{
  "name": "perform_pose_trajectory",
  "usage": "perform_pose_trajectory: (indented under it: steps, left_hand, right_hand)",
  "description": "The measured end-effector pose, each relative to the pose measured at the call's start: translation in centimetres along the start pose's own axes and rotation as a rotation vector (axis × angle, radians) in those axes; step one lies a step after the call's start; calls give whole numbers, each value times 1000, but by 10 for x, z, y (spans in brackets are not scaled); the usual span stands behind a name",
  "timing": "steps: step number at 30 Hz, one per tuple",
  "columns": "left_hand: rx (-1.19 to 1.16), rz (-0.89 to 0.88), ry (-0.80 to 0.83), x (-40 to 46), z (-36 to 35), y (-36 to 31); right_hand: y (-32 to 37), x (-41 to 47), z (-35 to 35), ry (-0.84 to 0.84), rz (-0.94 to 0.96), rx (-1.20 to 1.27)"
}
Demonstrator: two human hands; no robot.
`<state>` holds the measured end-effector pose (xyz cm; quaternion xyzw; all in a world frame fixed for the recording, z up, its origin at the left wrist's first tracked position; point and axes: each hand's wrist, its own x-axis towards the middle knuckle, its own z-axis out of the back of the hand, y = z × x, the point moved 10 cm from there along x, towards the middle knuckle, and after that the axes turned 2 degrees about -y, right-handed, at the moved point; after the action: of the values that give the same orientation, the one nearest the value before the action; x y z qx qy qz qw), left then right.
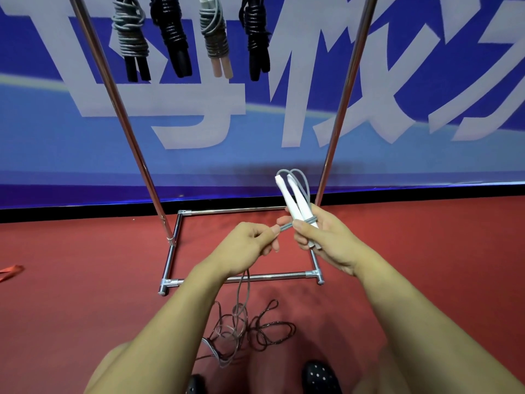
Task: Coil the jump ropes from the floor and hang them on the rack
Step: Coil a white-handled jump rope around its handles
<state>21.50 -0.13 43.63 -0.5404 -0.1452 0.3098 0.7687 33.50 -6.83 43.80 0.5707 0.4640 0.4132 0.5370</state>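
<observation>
- A blue banner [255,155] behind the rack carries huge white characters, cut off by the frame and not readable as whole words.
- The rack [244,278] is shiny chrome tubing: two slanting uprights over a rectangular base on the red floor [426,251].
- Four coiled ropes hang from its top: a grey cord with black handles [131,38], a glossy black one [173,38], a grey cord with pale pink handles [216,38], and another black one [257,38].
- The right hand [324,237] holds the grip closed around two smooth white handles [295,206], side by side, a turn of thin grey cord [285,227] wrapped round them.
- The left hand [250,243] pinches that cord just beside the handles.
- The cord's slack [241,322] trails down to the floor near the base's front edge, tangled with a dark rope [272,328].
- An orange strap [11,273] lies at the floor's left edge.
</observation>
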Motion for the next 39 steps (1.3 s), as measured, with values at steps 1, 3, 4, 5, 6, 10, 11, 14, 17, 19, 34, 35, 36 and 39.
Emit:
perform_pose_trajectory:
  steps: [1,3,4,5,6,10,11,14,17,19,34,35,36,39]
  left_hand:
    - [24,-17,-20,-1,2,-3]
    - [79,-61,-53,-2,2,-10]
    - [100,-77,-63,-3,1,-13]
    - [106,-81,-70,-3,0,-13]
    - [89,-73,-73,-2,-2,-12]
    - [7,-11,-64,0,-2,-1]
    - [17,-5,-60,0,-2,0]
    - [15,17,-67,1,-1,4]
    - [1,33,-65,2,-1,8]
    - [18,34,-54,1,-2,8]
    - [-9,-111,4,-3,-15,-13]
    - [-7,-104,2,-2,-14,-11]
    - [-12,-89,1,-2,-14,-9]
    - [-59,-8,9,1,-18,1]
  right_hand:
    - [-2,1,3,-7,7,-70]
    - [-6,2,7,-38,13,-273]
    - [-7,3,7,-53,9,-373]
    - [-8,4,7,-63,5,-461]
    - [-10,4,5,-70,-3,-521]
    - [-26,5,-3,-66,-150,-360]
    - [-31,6,-4,-69,-200,-250]
    - [-36,8,-10,-82,-243,-26]
    - [-36,6,-9,-31,-196,-112]
    - [-33,2,-11,22,-141,-256]
    - [-25,-16,-31,143,-247,145]
    - [-23,-17,-32,162,-249,151]
    - [-21,-17,-32,170,-234,133]
    - [-15,-12,-22,112,-129,-92]
